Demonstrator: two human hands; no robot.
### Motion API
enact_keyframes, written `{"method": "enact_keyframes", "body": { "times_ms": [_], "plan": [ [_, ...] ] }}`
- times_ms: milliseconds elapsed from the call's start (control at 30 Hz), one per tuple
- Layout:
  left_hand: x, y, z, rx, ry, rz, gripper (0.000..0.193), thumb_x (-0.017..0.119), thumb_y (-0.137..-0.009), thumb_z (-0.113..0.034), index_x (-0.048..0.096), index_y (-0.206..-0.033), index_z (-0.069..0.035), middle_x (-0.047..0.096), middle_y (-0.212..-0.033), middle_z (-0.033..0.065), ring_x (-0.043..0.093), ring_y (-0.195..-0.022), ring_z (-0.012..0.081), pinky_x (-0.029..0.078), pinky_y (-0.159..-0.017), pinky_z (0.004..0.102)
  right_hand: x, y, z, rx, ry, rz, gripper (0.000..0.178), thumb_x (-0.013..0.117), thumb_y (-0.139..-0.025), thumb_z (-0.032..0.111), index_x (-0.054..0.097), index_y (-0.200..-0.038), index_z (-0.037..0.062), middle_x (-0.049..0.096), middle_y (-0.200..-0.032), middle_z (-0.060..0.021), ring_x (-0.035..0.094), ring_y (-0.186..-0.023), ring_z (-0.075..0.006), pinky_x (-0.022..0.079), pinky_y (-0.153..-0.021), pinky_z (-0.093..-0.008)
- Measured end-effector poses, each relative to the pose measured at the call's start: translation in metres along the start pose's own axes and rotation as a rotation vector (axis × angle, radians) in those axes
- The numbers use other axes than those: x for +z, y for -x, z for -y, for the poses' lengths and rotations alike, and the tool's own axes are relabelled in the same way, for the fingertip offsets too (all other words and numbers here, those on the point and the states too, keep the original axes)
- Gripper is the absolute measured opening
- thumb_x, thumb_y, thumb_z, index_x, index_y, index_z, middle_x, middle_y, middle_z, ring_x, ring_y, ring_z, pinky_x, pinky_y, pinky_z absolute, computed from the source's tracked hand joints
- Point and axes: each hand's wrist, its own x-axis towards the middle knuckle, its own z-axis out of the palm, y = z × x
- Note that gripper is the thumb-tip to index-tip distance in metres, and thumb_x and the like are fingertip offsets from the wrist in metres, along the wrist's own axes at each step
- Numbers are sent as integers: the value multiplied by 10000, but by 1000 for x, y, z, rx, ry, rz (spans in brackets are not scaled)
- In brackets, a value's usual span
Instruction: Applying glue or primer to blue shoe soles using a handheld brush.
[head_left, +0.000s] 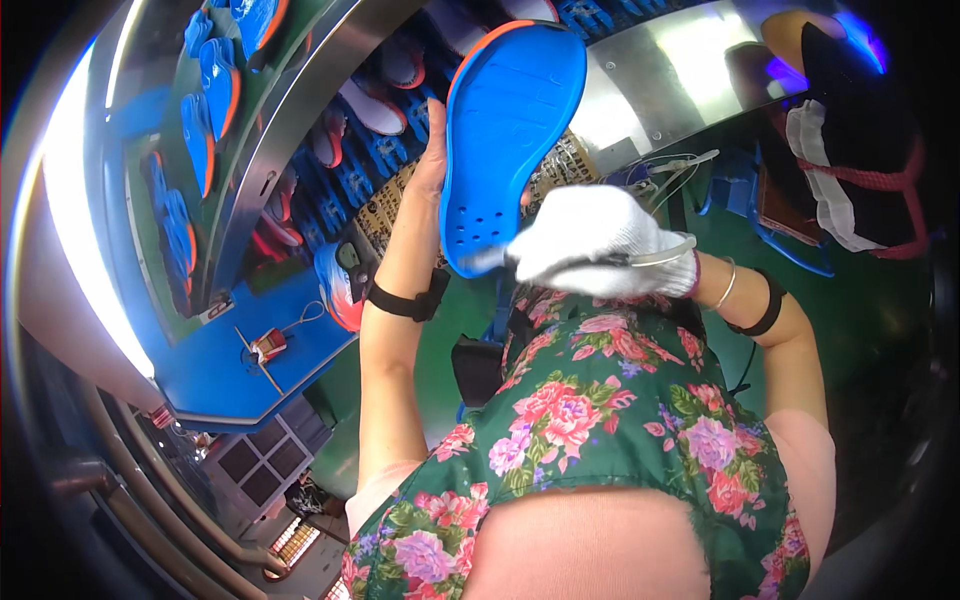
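Shoe sole [518, 115]: left hand [430, 172] at left edge; right hand [597, 238] beside heel [478, 226], its tool [485, 261] apparently touching there; table [190, 388] to left.

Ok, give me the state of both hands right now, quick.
Left hand: bare, holding the blue sole by its side.
Right hand: gloved, closed around a slender tool, its tip at the sole's holed end.

Left of the left hand [432, 165]: a curved steel rail [285, 125] and, farther out, a bright light strip [80, 240]. Below these: a blue tabletop [190, 375] bearing a small red object [268, 345]; a multicoloured shoe [335, 285] lies nearer the hand. Right of the right hand [595, 240]: pale cables [680, 170] and a blue-framed stool [790, 213]. Beneath both hands: a green floor [430, 350].
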Motion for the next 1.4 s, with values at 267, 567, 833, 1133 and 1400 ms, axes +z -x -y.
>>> {"method": "enact_keyframes", "body": {
  "times_ms": [267,567,833,1133,1400],
  "plan": [
    [-18,3,7,63,97,-69,1147,356,-796,-938,456,-1465,-12,671,-1158,254,722,-858,411,628,-690,522,-14,-10,9,542,-526,-245,180,799,-814,-4,776,-993,-1,768,-995,-108,725,-943,-177,574,-896,-321],
    [-5,2,70,360,173,-360,537,452,-1079,-393,450,-1458,-12,567,-1388,219,640,-1167,392,574,-955,520,-39,-23,-18,374,35,-319,173,779,-825,-3,782,-999,1,772,-1040,-142,733,-997,-212,576,-913,-349],
    [-8,34,79,371,409,-235,860,495,-943,-701,400,-1523,-73,474,-1505,229,507,-1339,452,459,-1037,689,-31,-8,-8,235,129,-286,165,802,-810,31,780,-972,53,766,-967,-86,730,-906,-191,574,-834,-328],
    [10,7,94,513,430,153,943,751,-767,-530,425,-1505,-41,544,-1454,180,553,-1302,367,427,-1125,552,-36,-27,11,148,246,-355,153,818,-781,51,791,-932,38,783,-975,-129,760,-876,-241,584,-782,-346],
    [45,-1,107,469,386,-34,1037,587,-811,-798,319,-1570,-144,477,-1501,194,533,-1315,419,469,-1050,647,-51,-59,13,-61,449,-315,224,768,-803,56,790,-1026,57,769,-1059,-132,725,-947,-276,562,-838,-364]
  ]
}}
